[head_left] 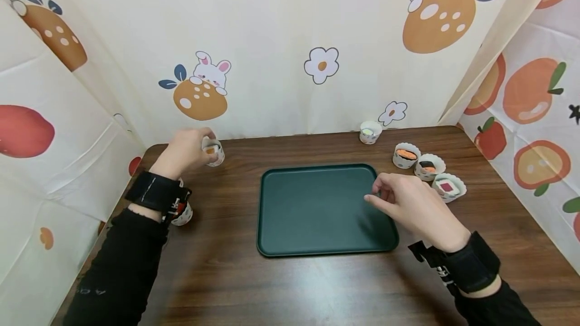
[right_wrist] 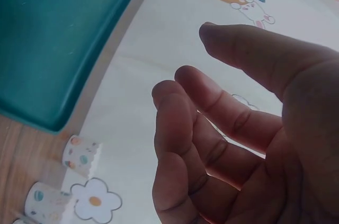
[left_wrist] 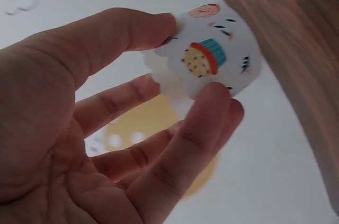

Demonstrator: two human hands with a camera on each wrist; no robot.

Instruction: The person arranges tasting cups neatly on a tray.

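My left hand (head_left: pixel 183 150) pinches a small white paper baking cup (head_left: pixel 218 158) at the back left of the table, thumb on one side and fingers on the other. A pale and orange piece shows inside the cup. In the left wrist view, the cup's printed cupcake pattern (left_wrist: pixel 204 59) faces the camera. Over the right edge of the dark green tray (head_left: pixel 323 210), my right hand (head_left: pixel 410 202) hovers with loosely bent fingers and nothing in them. Its thumb stands apart from the fingertips in the right wrist view.
To the right of the tray stand paper cups with sushi-like pieces: orange-topped (head_left: pixel 406 155), dark-banded (head_left: pixel 429 167) and white-and-red (head_left: pixel 447 187). Another cup (head_left: pixel 370 133) stands at the back edge. Beneath the left wrist is a partly hidden cup (head_left: pixel 183 216). Printed curtains (head_left: pixel 272 64) border the table.
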